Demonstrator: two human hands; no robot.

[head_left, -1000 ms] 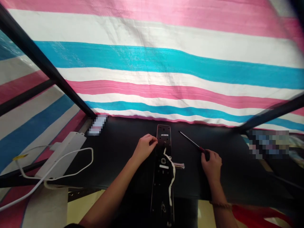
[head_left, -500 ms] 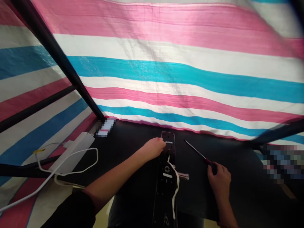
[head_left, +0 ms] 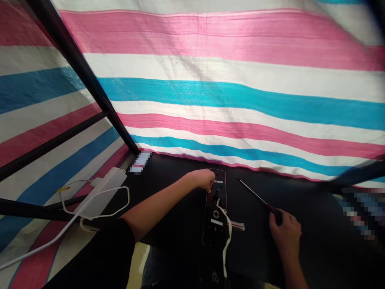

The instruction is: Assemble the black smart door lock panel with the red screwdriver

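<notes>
A long black door lock panel [head_left: 221, 200] lies on the table, its far end pointing away from me. Several holes, white labels and a white wrapped cable [head_left: 227, 245] show along it. A shiny door handle [head_left: 236, 226] sticks out from its right side. My left hand [head_left: 205, 179] is closed at the panel's far left edge, fingertips pressed together and turned down over it. Whatever they may pinch is hidden. To the right of the panel, my right hand [head_left: 286, 230] grips a screwdriver [head_left: 254, 193] by its dark red and black handle, the shaft pointing to the far left.
On the left stands a white power strip [head_left: 105, 192] with a looping white cable [head_left: 128, 196]. A blurred white item [head_left: 140, 161] lies at the table's back left corner. Striped sheeting [head_left: 210, 92] on black poles [head_left: 90, 84] encloses the black table [head_left: 171, 168].
My left hand has shifted slightly from the panel's left edge onto its far end, fingers turned more downward. The whole view has swung a little left. My right hand keeps hold of the screwdriver.
</notes>
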